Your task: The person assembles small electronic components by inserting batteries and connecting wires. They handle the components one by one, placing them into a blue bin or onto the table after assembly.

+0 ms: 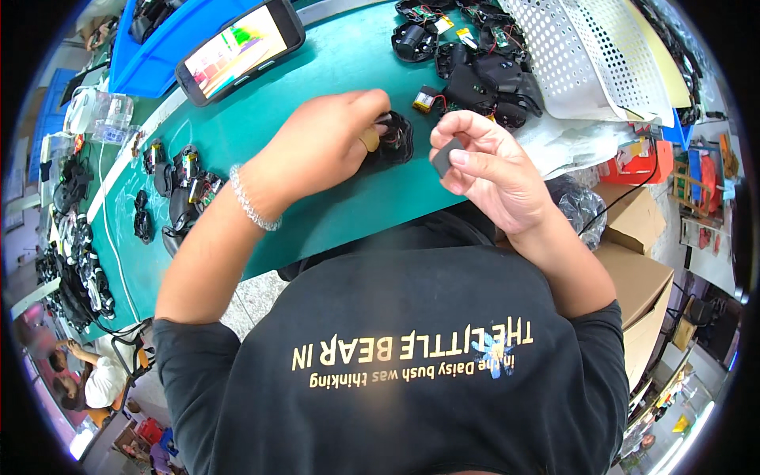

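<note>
My left hand [336,142] is closed with its fingers curled down at a black plastic housing [398,141] near the table's front edge. The hand covers part of that housing, and its fingertips are partly hidden. A small yellowish patch [370,140] shows by the fingers. To the right of the housing, my right hand [499,170] is raised, palm toward me. Between its thumb and fingers it pinches a small dark grey square pad [446,159], apart from the housing.
Several black housings [479,79] with wires and small batteries lie at the far right, beside a white perforated basket [598,59]. A phone [240,51] leans by a blue bin [170,47]. More black parts [186,186] lie left on the green table [332,226]. Cardboard boxes [633,277] stand right.
</note>
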A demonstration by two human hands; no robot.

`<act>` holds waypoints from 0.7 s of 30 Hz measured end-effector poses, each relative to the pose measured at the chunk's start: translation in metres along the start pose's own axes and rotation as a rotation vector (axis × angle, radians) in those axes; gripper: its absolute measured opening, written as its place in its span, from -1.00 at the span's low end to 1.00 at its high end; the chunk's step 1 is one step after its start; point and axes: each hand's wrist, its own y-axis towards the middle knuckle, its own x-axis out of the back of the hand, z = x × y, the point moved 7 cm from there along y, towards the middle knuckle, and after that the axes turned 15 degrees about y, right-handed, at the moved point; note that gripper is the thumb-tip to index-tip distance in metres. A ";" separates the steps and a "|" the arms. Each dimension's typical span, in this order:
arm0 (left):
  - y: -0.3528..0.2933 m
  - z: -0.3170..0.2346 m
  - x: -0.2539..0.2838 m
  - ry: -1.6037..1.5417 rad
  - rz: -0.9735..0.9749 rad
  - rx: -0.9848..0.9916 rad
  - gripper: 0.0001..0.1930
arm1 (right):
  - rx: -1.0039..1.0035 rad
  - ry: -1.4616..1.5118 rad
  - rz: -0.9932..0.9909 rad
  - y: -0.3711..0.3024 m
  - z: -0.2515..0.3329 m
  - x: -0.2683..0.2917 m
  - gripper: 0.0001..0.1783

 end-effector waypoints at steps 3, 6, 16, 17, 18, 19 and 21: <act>-0.016 0.003 0.001 -0.164 -0.052 0.130 -0.77 | 0.022 -0.021 0.091 0.009 -0.010 -0.020 -0.79; -0.025 -0.010 0.013 -0.064 -0.130 0.212 -0.86 | 0.080 -0.085 0.228 0.021 -0.018 -0.047 -0.79; -0.049 0.016 0.004 -0.429 -0.365 0.320 -0.87 | 0.222 -0.148 0.041 0.051 -0.028 -0.027 -0.78; -0.051 0.019 0.000 -0.588 -0.396 0.373 -0.87 | 0.217 -0.146 0.014 0.052 -0.029 -0.024 -0.78; -0.054 0.024 -0.006 -0.749 -0.427 0.424 -0.87 | 0.218 -0.150 0.021 0.053 -0.029 -0.025 -0.79; -0.056 0.027 -0.013 -0.857 -0.448 0.375 -0.89 | 0.219 -0.153 0.028 0.053 -0.029 -0.026 -0.79; -0.057 0.024 -0.015 -1.025 -0.498 0.394 -0.91 | 0.212 -0.178 0.047 0.055 -0.031 -0.030 -0.81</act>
